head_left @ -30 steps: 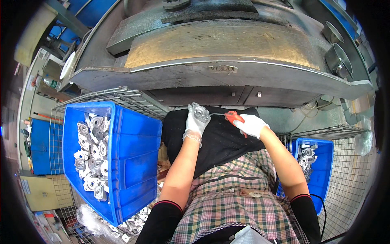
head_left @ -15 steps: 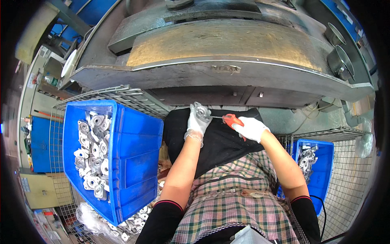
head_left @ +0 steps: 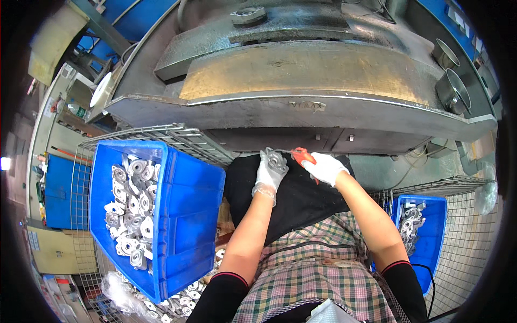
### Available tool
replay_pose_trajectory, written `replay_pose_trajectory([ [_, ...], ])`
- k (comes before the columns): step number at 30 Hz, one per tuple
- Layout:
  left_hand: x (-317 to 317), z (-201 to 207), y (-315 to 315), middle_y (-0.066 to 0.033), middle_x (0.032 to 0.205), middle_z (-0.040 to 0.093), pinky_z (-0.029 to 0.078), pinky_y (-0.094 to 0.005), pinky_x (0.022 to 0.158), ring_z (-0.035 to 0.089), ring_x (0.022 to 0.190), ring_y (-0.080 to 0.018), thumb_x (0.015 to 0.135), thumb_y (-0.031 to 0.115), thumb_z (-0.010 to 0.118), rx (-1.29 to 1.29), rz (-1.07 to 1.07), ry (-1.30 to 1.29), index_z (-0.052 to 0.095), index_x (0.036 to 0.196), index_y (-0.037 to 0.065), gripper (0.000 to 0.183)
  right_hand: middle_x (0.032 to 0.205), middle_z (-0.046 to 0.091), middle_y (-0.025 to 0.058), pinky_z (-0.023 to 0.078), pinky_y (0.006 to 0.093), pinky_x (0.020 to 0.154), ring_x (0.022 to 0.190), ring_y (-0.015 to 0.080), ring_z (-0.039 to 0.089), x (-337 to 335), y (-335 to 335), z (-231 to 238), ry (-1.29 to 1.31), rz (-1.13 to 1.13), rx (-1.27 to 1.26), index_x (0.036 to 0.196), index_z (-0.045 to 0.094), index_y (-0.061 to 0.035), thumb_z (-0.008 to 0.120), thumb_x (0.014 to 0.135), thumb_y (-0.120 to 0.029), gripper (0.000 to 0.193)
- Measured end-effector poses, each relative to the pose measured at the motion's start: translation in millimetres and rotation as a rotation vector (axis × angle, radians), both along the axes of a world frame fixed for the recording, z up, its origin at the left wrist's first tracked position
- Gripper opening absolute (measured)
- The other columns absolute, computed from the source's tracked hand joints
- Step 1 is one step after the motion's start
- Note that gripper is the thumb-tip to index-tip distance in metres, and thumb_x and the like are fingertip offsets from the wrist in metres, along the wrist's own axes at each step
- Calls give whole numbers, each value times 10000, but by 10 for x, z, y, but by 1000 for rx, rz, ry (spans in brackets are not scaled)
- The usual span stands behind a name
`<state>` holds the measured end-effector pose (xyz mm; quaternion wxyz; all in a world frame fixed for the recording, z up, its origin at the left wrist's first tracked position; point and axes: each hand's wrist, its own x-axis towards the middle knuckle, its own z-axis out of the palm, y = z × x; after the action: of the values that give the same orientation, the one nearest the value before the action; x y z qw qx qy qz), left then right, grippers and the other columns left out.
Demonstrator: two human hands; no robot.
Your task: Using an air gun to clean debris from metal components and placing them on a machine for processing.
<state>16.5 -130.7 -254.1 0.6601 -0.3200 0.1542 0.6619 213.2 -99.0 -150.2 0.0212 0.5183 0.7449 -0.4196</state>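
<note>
In my gloved left hand point(head_left: 266, 177), above the dark cloth point(head_left: 293, 194) on my lap, is a grey metal casting point(head_left: 277, 161) with a round ring in it. My fingers are closed around its side. My gloved right hand point(head_left: 327, 169) grips a red-handled tool point(head_left: 302, 155) with a thin metal shaft. The shaft points left and meets the far edge of the casting; its tip is too small to make out.
To my left, a tilted blue bin point(head_left: 186, 215) holds many similar castings, with more loose below it. A smaller blue bin point(head_left: 439, 226) with parts stands at right. Wire mesh point(head_left: 468, 215) borders both sides. Ahead is a metal workbench point(head_left: 323, 70) with two metal cups point(head_left: 453, 92).
The whole view has shifted slightly. The red-handled tool has come closer to the casting, its shaft moving toward the casting's far edge. Both hands keep their hold.
</note>
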Motion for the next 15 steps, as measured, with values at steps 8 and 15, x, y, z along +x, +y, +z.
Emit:
replay_pose_trajectory([
  [8, -80, -125, -61, 0, 1545, 347, 161, -560, 1148, 257, 1441, -316, 1003, 514, 241, -31, 1167, -1993, 406, 1458, 249, 552, 823, 678, 151, 488, 418, 779, 797, 322, 669, -133, -8, 78, 0, 29, -31, 1029, 600, -54, 449, 933, -491, 472],
  [15, 28, -164, 54, -10, 1541, 352, 152, -554, 1149, 251, 1441, -310, 997, 545, 247, -64, 1153, -2001, 402, 1459, 252, 569, 821, 677, 151, 490, 412, 777, 796, 314, 669, -31, 19, 61, -21, -14, -60, 1022, 602, -42, 454, 930, -492, 482],
])
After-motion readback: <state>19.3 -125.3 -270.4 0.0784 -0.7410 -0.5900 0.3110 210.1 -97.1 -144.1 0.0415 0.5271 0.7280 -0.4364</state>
